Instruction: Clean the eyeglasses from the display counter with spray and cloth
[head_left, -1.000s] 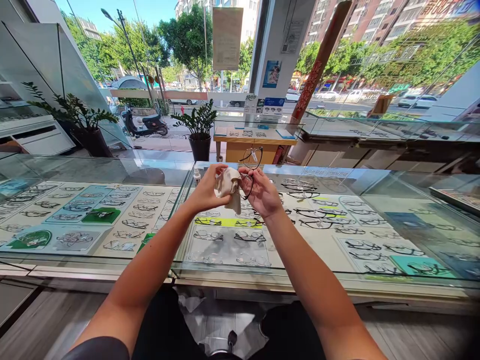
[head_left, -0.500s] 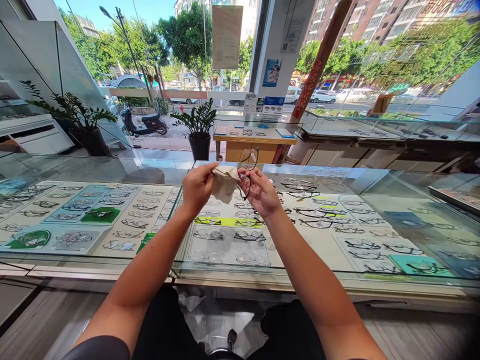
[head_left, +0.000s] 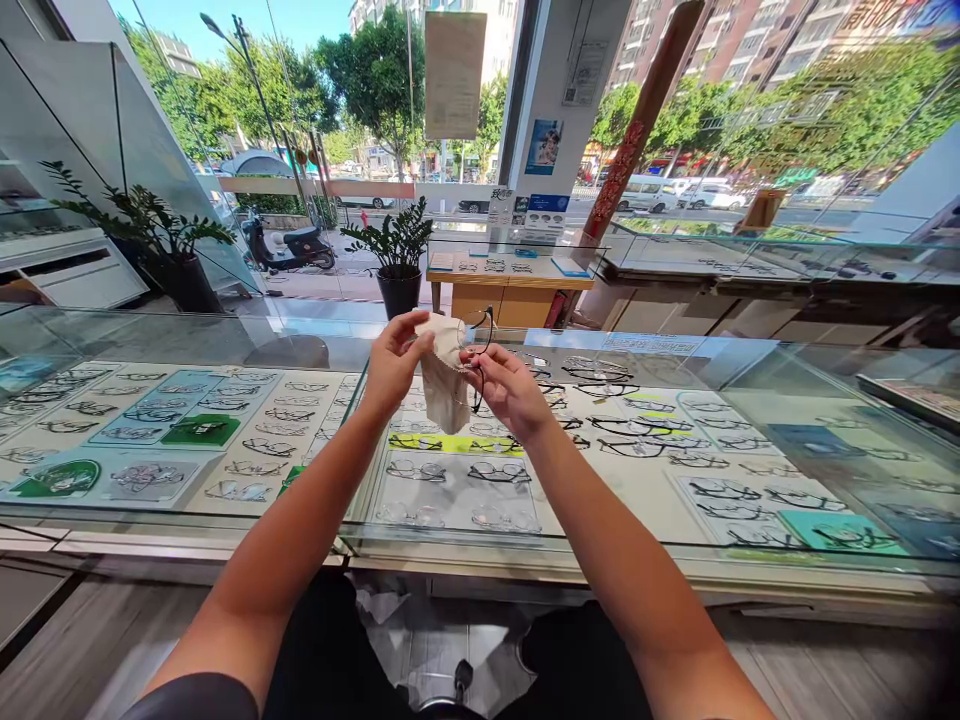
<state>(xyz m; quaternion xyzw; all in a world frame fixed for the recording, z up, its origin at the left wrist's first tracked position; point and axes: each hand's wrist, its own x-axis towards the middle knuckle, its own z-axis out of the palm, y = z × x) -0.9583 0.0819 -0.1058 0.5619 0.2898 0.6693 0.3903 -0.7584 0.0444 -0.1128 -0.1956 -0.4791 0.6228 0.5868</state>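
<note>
A beige cleaning cloth hangs from the fingers of my left hand, its upper part bunched against the eyeglasses. My right hand pinches the dark-rimmed eyeglasses near their middle. One rim sticks up above the fingers and the other side points down behind the cloth. The cloth covers part of the frame, so whether it touches a lens is hard to make out. Both hands are raised over the glass display case, close together.
Inside the case lie several rows of eyeglasses, some on green mats. Beyond it stand a potted plant, a small wooden display table and a second counter before the window.
The eyeglasses have turned and shifted slightly left in my right hand. My left hand has changed its hold, and the cloth now hangs lower with its top folded up beside the frame.
</note>
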